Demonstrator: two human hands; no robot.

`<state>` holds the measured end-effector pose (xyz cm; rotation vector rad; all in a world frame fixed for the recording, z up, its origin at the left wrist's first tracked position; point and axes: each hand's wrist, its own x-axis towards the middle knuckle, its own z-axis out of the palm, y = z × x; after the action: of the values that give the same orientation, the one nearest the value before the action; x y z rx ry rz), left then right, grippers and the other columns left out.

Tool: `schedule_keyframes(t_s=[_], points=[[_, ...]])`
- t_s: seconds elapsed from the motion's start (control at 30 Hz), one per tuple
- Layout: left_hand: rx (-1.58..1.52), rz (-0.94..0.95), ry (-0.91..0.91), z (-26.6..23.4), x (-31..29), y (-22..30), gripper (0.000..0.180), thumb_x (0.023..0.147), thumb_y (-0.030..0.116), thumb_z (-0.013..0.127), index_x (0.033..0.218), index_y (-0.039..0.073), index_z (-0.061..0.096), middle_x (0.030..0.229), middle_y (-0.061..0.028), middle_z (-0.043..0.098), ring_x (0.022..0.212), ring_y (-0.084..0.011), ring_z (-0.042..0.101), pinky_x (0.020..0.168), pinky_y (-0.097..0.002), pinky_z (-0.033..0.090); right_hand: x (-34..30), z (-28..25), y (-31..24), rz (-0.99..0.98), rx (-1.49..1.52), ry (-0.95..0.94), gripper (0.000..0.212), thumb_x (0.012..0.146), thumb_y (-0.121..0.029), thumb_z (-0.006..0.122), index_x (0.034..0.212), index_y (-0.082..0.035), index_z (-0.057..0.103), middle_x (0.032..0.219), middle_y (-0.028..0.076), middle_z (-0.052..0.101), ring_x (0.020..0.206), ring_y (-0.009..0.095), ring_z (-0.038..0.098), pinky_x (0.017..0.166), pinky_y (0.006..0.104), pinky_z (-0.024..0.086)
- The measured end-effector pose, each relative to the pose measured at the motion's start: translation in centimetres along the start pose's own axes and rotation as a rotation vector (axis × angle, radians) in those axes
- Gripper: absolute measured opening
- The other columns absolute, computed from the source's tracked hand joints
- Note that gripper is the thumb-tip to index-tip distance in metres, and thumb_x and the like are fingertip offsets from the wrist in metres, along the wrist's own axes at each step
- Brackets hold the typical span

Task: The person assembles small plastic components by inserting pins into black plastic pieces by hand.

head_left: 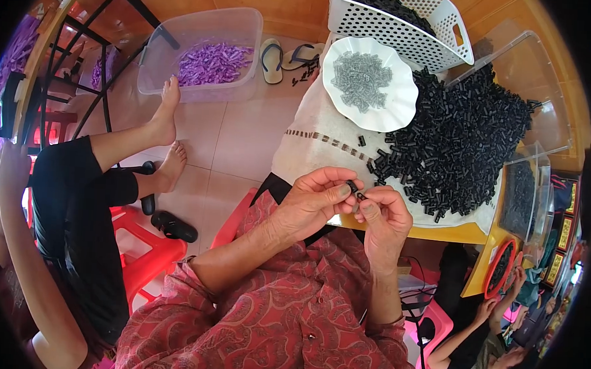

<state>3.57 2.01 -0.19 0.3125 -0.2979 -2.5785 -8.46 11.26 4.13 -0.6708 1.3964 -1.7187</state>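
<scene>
Red-gold framed signs (564, 226) stacked at right edge (lettering blurred).

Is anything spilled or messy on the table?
Not really spilled. The black tubes lie in a big loose heap on the white cloth, with a few strays apart from it. The grey pieces sit neatly in the white dish. Both hands pinch one small black piece.
</scene>
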Motion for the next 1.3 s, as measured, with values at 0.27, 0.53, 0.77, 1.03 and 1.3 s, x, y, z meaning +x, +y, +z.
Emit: schedule_keyframes(t_s=[0.27,0.53,0.77,1.03,1.3], points=[[0.033,0.043,-0.047,-0.1,0.0,-0.2,0.026,0.093,0.002,0.053,0.118,0.002,0.057,0.112,-0.0147,0.061,0.091,-0.0164,0.062,0.081,-0.0279,0.053,0.1,0.6,0.4,-0.046,-0.004,0.028,0.007,0.085,0.002,0.065,0.090,0.002,0.059,0.087,0.006,0.059,0.071,0.009,0.056,0.067,0.0208,0.047],[0.036,0.066,-0.028,-0.2,0.0,-0.5,0.026,0.092,0.001,0.054,0.118,0.001,0.057,0.113,-0.0147,0.061,0.091,-0.0161,0.062,0.081,-0.0279,0.052,-0.1,1.1,0.6,-0.081,-0.033,0.049,0.007,0.086,0.003,0.063,0.089,0.000,0.058,0.090,0.006,0.058,0.075,0.009,0.056,0.068,0.0215,0.048],[0.034,0.068,-0.017,-0.3,0.0,-0.5,0.025,0.092,0.002,0.054,0.117,0.002,0.058,0.113,-0.0144,0.061,0.090,-0.0158,0.062,0.081,-0.0280,0.052,-0.2,1.6,0.9,-0.093,-0.016,0.080,0.007,0.087,0.001,0.063,0.088,-0.001,0.057,0.089,0.006,0.056,0.077,0.009,0.056,0.068,0.0210,0.046],[-0.054,0.026,0.012,-0.1,0.0,-0.3,0.026,0.093,0.003,0.054,0.118,0.001,0.057,0.110,-0.0141,0.062,0.087,-0.0158,0.062,0.078,-0.0272,0.052,-0.1,1.8,0.7,-0.085,0.042,0.081,0.007,0.088,0.000,0.063,0.087,-0.001,0.056,0.089,0.005,0.055,0.077,0.008,0.055,0.068,0.0202,0.045],[-0.052,0.032,0.007,-0.3,0.0,-0.5,0.026,0.092,0.003,0.055,0.118,0.001,0.058,0.108,-0.0140,0.062,0.087,-0.0154,0.062,0.078,-0.0265,0.052,-0.1,1.9,0.8,-0.112,-0.065,0.077,0.010,0.088,-0.006,0.064,0.088,-0.001,0.055,0.088,0.005,0.053,0.071,0.008,0.049,0.065,0.0208,0.042]])
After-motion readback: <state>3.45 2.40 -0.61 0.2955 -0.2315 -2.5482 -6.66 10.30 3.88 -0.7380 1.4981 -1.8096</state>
